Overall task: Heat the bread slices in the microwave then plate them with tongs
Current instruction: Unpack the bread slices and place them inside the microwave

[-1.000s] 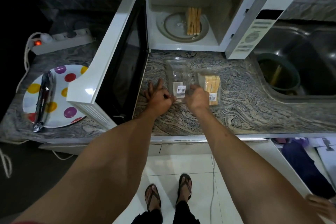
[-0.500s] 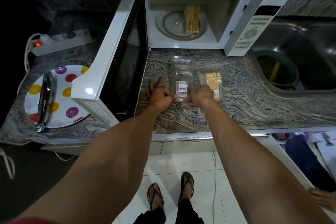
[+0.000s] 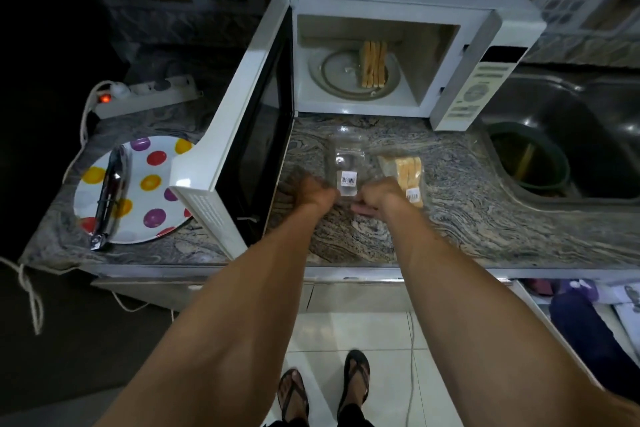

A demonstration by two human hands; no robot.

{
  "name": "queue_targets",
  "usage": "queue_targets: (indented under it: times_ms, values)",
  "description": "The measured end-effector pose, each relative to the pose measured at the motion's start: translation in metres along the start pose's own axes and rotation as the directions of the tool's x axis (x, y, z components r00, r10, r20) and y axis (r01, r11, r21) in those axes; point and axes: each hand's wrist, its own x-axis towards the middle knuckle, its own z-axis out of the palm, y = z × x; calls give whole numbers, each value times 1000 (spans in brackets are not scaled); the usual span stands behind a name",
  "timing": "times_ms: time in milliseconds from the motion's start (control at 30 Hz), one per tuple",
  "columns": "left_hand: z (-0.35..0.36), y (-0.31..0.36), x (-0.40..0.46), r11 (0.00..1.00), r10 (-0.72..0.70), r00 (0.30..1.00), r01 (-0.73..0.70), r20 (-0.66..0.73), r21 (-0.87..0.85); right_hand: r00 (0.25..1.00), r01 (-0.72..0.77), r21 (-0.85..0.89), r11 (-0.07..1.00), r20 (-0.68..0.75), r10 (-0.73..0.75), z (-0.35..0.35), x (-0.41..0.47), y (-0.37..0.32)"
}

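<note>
Bread slices (image 3: 373, 63) stand on edge on the glass turntable (image 3: 337, 74) inside the open microwave (image 3: 398, 55), same spot as before. Since the earlier frame left hand (image 3: 313, 191) has curled its fingers in; both hands blurred at the empty clear packet (image 3: 347, 163), grip cannot tell for either. Left: dotted plate (image 3: 145, 184) carries tongs (image 3: 109, 189). Right hand (image 3: 380, 193) is beside a second packet of bread (image 3: 405, 172). Marbled counter (image 3: 485, 218); sink (image 3: 595, 142) holds a green bowl (image 3: 530, 158).
</note>
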Motion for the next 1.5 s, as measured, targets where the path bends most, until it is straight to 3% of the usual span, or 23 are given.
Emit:
queue_targets:
  times_ms: [67, 133, 333, 567, 667, 767, 900, 1033, 1100, 1200, 1300, 1367, 1500]
  values:
    - [-1, 2, -3, 959, -173, 977, 195, 124, -205, 1000, 5, 49, 999, 22, -6, 2, -1, 0]
    - [-6, 3, -7, 913, -239, 934, 309, 266, -265, 999, -8, 89, 996, 35, 5, -1, -2, 6]
    - [-8, 6, -8, 909, -275, 911, 350, 308, -225, 997, -73, 183, 980, 53, 65, -7, -5, 21]
    - [-8, -4, -3, 907, -293, 922, 352, 254, -233, 995, -86, 196, 977, 63, 75, -11, -8, 22]
    - [-6, -2, -5, 934, -268, 954, 291, 135, -206, 998, -48, 32, 998, 32, 47, -11, -13, 21]
    - [-6, 8, -10, 986, -167, 985, 166, -49, -21, 999, 39, -205, 978, 12, -37, -16, -25, 14]
    - [-7, 19, -25, 968, 2, 961, 67, -276, 241, 975, 180, -487, 855, -28, -221, -37, -44, -1]
    - [7, 29, -42, 978, 103, 987, -78, -124, 194, 910, 226, -792, 567, -36, -413, -76, -45, -2]
    - [21, 32, -47, 961, 149, 986, -127, -72, 246, 903, 228, -870, 438, 21, -430, -95, -45, 2]
    - [46, 35, -53, 956, 131, 988, -148, 83, 255, 894, 241, -916, 320, 81, -440, -118, -37, 17]
    - [68, 36, -61, 958, 67, 974, -123, 217, 258, 876, 276, -916, 290, 116, -468, -129, -26, 29]
    - [78, 35, -65, 965, 55, 966, -117, 253, 236, 862, 326, -896, 302, 150, -484, -132, -21, 32]
    - [92, 29, -65, 998, -42, 969, 30, 242, 53, 808, 471, -857, 210, 324, -492, -135, -15, 35]
